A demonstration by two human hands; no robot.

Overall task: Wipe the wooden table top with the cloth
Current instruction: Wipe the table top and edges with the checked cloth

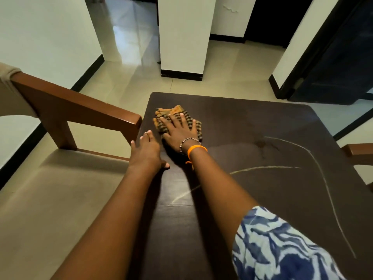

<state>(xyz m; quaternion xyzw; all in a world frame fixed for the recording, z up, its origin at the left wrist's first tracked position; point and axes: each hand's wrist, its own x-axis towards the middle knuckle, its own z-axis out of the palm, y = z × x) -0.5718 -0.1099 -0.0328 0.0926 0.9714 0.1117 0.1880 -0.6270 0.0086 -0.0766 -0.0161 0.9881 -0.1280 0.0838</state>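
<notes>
The dark brown wooden table top [252, 122] fills the middle and right of the view. A crumpled orange and dark striped cloth [167, 114] lies near its far left corner. My right hand [179, 130] presses flat on the cloth with fingers spread; a bead bracelet and an orange band sit on the wrist. My left hand [146, 150] rests on the table's left edge, fingers over the side and thumb on top. Pale streaks [314, 160] and a dark smudge [262, 143] mark the surface to the right.
A brown wooden chair [66, 106] with a beige seat stands against the table's left side. Another chair arm [357, 150] shows at the right edge. Beyond the table are a tiled floor, a white pillar [181, 37] and a dark door [333, 57].
</notes>
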